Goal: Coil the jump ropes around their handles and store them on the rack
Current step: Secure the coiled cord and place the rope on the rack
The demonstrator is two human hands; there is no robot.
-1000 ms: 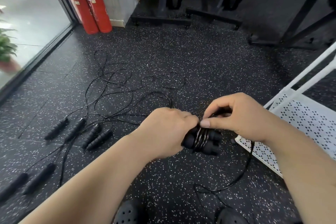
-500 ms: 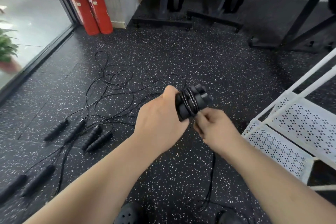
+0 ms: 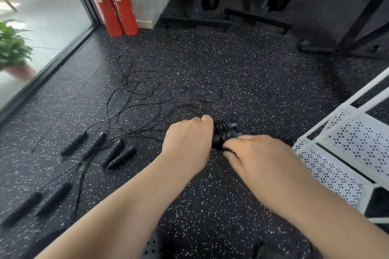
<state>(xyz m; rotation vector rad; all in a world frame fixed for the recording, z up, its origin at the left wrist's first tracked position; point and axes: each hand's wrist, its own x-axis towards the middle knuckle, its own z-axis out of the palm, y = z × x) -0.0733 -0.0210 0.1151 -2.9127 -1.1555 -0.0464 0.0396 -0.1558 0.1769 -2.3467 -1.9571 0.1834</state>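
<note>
The coiled handles (image 3: 222, 133) have dropped lower, left hand (image 3: 187, 142) gripping (right hand (image 3: 259, 154) pinching them).

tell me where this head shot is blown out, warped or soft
Head view: daylight through the glass on the left washes out the pale ground outside, and the plant there is smeared; the wide lens makes the fire extinguishers lean; the left hand and right hand on the coiled jump rope look slightly soft; the speckled floor mid-frame is crisp.
</note>
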